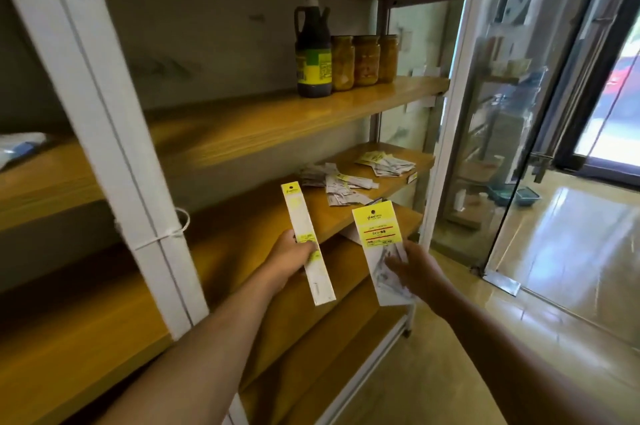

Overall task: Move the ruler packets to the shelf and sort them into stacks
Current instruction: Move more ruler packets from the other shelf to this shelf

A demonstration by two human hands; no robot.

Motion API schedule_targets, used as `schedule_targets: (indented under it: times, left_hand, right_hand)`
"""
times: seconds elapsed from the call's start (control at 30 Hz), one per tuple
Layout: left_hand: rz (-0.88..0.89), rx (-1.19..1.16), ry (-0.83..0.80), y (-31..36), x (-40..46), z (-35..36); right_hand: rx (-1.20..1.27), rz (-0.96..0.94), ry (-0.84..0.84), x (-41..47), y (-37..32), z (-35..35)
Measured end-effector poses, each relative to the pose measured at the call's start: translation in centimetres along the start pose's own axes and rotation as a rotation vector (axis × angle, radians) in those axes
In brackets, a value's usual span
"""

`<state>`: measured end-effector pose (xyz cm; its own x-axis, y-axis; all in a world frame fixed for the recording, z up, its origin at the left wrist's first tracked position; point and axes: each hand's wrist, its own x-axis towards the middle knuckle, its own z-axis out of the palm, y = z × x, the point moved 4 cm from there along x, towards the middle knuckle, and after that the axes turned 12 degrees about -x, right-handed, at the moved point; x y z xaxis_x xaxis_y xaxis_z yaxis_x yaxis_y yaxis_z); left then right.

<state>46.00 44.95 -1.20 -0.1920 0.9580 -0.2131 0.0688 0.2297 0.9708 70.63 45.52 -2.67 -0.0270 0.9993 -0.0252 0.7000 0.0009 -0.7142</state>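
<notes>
My left hand [290, 253] grips a long narrow white ruler packet [304, 234] with a yellow top, held upright and tilted in front of the wooden shelf [256, 217]. My right hand [414, 267] holds a wider packet [379, 244] with a yellow label card, also upright, just right of the narrow one. Several more packets lie loose on the same shelf further back: a scattered pile [337, 184] in the middle and a smaller pile [386, 163] near the shelf's right end.
A dark sauce bottle [312, 54] and three jars [365, 59] stand on the shelf above. A white upright post [114, 154] of the rack is at left. Glass doors [540, 113] and a shiny floor [568, 251] lie to the right.
</notes>
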Motion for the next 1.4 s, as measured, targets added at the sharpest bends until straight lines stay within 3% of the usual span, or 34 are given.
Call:
schedule_targets:
  times: [0.2, 0.43, 0.77, 0.9, 1.1, 1.27, 1.4]
  left_hand:
    - [-0.026, -0.11, 0.064, 1.3, 9.1, 3.2]
    - [0.012, -0.1, 0.083, 4.2, 17.2, 5.5]
    - [0.01, 0.002, 0.132, 6.5, 25.4, 8.7]
    - [-0.065, 0.051, 0.145, 7.1, 27.2, 9.3]
    - [-0.179, 0.161, 0.33, 8.5, 29.2, 10.5]
    - [-0.135, 0.379, 0.468, 7.0, 30.9, 9.3]
    - [-0.114, 0.391, 0.49, 8.0, 29.7, 9.9]
  right_hand:
    - [-0.062, -0.028, -0.082, 7.9, 1.8, -1.0]
    - [-0.053, -0.1, -0.02, 17.6, 1.4, -5.2]
    - [-0.122, -0.147, -0.131, 28.5, 3.6, -5.7]
    - [-0.136, -0.252, -0.148, 33.0, 2.2, -6.1]
    - [-0.056, -0.36, -0.251, 40.8, 1.4, -7.8]
    - [-0.116, -0.411, -0.294, 45.5, 1.3, -8.1]
    - [-0.212, -0.417, -0.261, 49.6, 1.2, -7.7]
